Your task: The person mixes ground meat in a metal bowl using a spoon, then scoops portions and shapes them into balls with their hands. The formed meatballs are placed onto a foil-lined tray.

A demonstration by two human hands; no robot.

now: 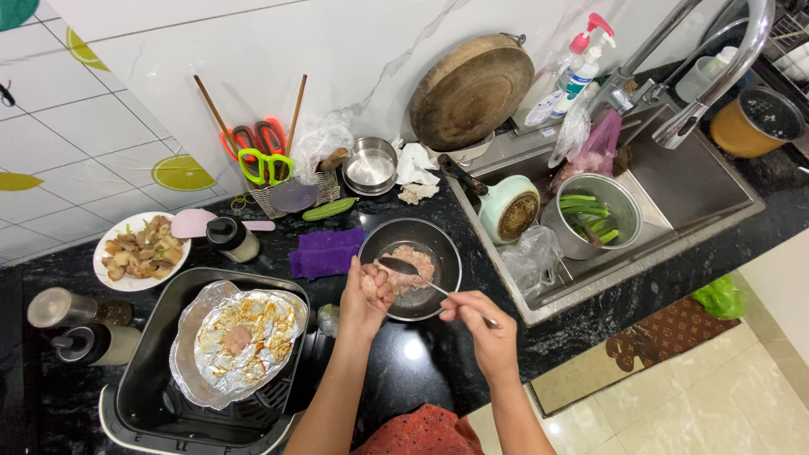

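A black speckled stone countertop (404,371) spreads beneath both hands. Up and to the right of the right hand sits a stainless steel sink (691,181), holding a steel pot of green vegetables (600,212) and a pale green saucepan (510,209). Down and left of the left hand stands a black air-fryer basket (139,396) lined with crumpled silver foil (240,341), a pink meat patty on it. A round wooden chopping board (470,91) leans on the wall far above the hands.

Just above both hands sits a round steel bowl (410,268) of pink minced meat (409,265). The left hand (366,295) hovers over the bowl's near rim, fingers curled around a lump of mince. The right hand (482,324), just right of the bowl, pinches the handle of a metal spoon (421,276) whose head lies over the meat. A purple cloth (326,252) lies up-left of the left hand, a white plate of cooked pieces (139,248) farther left.
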